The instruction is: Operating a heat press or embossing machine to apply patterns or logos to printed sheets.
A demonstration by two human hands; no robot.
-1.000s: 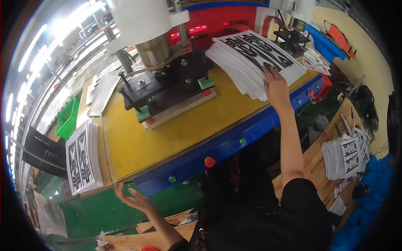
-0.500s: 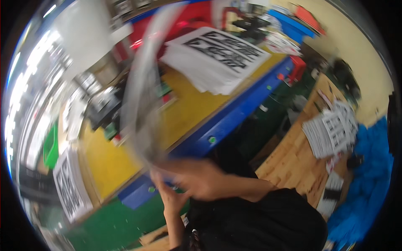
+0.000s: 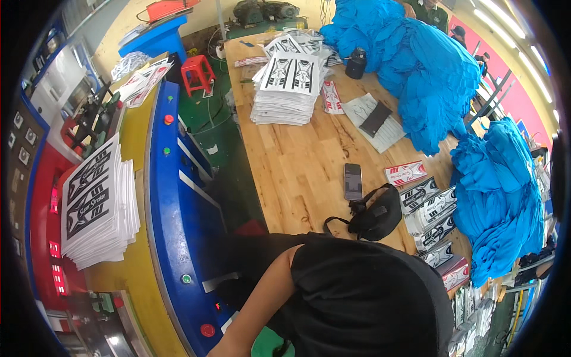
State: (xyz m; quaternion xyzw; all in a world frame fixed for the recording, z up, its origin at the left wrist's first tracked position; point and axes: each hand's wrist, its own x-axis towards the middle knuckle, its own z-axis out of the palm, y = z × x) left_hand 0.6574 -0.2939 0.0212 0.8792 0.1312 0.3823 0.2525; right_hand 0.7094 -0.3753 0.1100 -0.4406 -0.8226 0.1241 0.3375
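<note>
Neither of my hands shows. One bare forearm (image 3: pixel 262 303), apparently my right, slants from a black sleeve (image 3: pixel 363 291) down to the lower edge, where its hand is cut off. Beside it runs the blue front (image 3: pixel 172 220) of a yellow-topped machine, with a red button (image 3: pixel 207 330) and a green button (image 3: pixel 187 278). On the yellow top (image 3: pixel 134 309) lies a stack of white sheets (image 3: pixel 101 208) printed with black designs. Whatever my hands hold or touch is hidden.
On the wooden table (image 3: pixel 285 172) are a stack of printed sheets (image 3: pixel 285 98), a phone (image 3: pixel 353 181), a black pouch (image 3: pixel 377 214), a black bottle (image 3: pixel 355 63) and blue fabric heaps (image 3: pixel 416 71). A red stool (image 3: pixel 197 74) stands between table and machine. Other people (image 3: pixel 431 13) are behind.
My view has swung right, bringing the wooden table to the middle. My two hands, earlier together at a blurred pale sheet, have left the picture.
</note>
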